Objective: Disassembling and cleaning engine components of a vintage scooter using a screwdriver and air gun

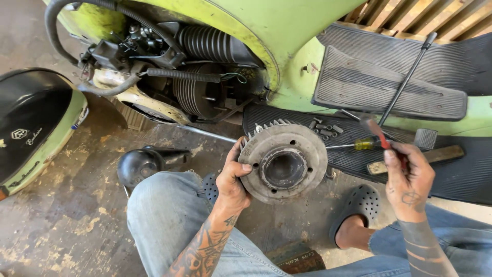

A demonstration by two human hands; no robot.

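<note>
Grey flywheel faces up | left hand clasps rim | right hand closed on red-handled tool

bolts on footboard mat — behind flywheel

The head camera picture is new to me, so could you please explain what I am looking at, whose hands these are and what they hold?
The camera sits on the person's head and looks down, so both hands and the jeans-clad knees are their own. They are crouched on a concrete floor beside a light green scooter whose engine is uncovered. The left hand grips a round grey metal wheel with cooling fins by its rim. The right hand holds a red-handled tool; its tip is blurred. On the scooter's black ribbed floor mat lie a yellow-handled screwdriver, a hammer, some small bolts and a long black bar.
</note>
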